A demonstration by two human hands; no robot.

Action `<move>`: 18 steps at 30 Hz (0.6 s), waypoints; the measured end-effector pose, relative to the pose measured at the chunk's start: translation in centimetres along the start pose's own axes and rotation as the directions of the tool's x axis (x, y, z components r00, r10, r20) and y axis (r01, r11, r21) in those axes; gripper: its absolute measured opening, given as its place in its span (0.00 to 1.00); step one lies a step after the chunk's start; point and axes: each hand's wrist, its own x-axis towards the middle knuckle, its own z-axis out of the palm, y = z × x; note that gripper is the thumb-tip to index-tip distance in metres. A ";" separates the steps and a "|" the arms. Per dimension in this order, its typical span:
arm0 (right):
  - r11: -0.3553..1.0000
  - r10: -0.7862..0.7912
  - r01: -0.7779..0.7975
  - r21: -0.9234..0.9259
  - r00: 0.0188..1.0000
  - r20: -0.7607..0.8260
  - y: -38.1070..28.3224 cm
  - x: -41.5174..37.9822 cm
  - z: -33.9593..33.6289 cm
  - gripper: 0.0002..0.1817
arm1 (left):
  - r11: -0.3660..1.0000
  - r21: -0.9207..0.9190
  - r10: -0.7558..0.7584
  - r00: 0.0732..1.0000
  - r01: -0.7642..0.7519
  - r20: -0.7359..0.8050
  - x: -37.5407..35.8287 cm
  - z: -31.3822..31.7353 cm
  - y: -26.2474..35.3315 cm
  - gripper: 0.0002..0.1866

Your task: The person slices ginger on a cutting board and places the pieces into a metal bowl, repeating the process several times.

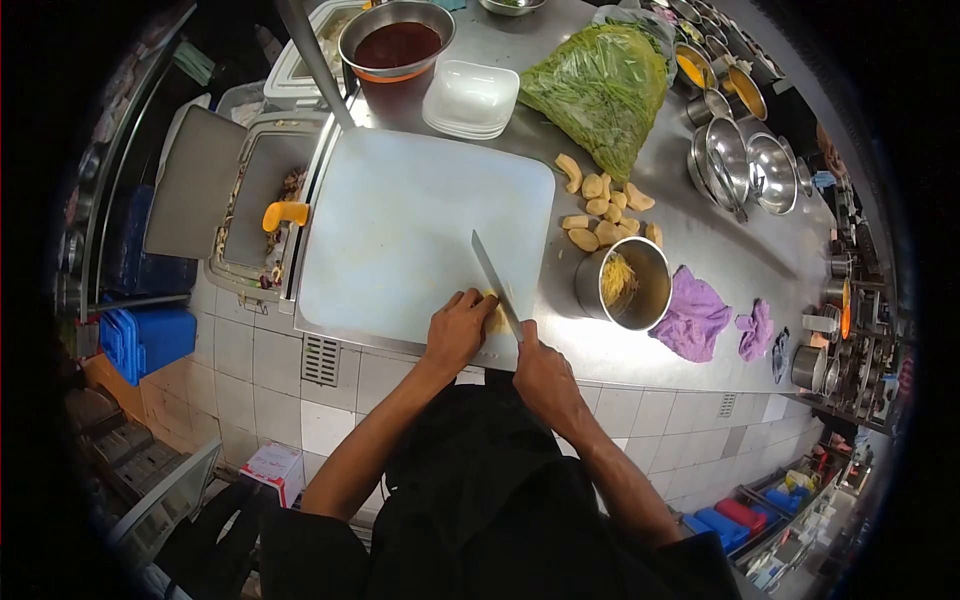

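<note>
Cutting board (pixel 400 220) at bench (pixel 740 250) edge: left hand (pixel 457 328) curled down on a pale ginger piece (pixel 495 318), pinning it against the blade; right hand (pixel 540 375) closed on knife (pixel 497 283); peeled pieces (pixel 600 210) and steel pot (pixel 625 285) of shreds within reach.

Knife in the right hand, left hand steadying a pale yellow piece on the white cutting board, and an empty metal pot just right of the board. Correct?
Not quite. The head view shows the metal pot is not empty: it holds yellow shreds. The rest stands: the right hand holds the knife, the left hand steadies the pale yellow piece on the white cutting board.
</note>
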 end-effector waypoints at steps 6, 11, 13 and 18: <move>0.999 -0.016 0.016 -0.030 1.000 0.008 0.3 -2.4 -0.6 0.10 | 1.000 0.002 0.000 0.999 0.000 -0.037 -0.1 0.2 0.0 0.14; 0.997 0.065 -0.064 -0.033 0.997 0.042 1.4 -1.1 1.2 0.09 | 1.000 -0.015 -0.018 0.999 0.018 -0.039 -0.1 0.4 0.1 0.15; 0.998 -0.035 0.040 0.053 0.996 -0.082 2.2 1.5 2.9 0.09 | 1.000 -0.006 -0.023 0.999 0.023 -0.026 -0.1 0.5 0.1 0.15; 0.999 -0.050 0.051 0.009 0.996 -0.067 0.5 2.5 0.9 0.10 | 0.999 -0.045 -0.001 1.000 0.000 -0.031 -0.3 0.4 0.0 0.15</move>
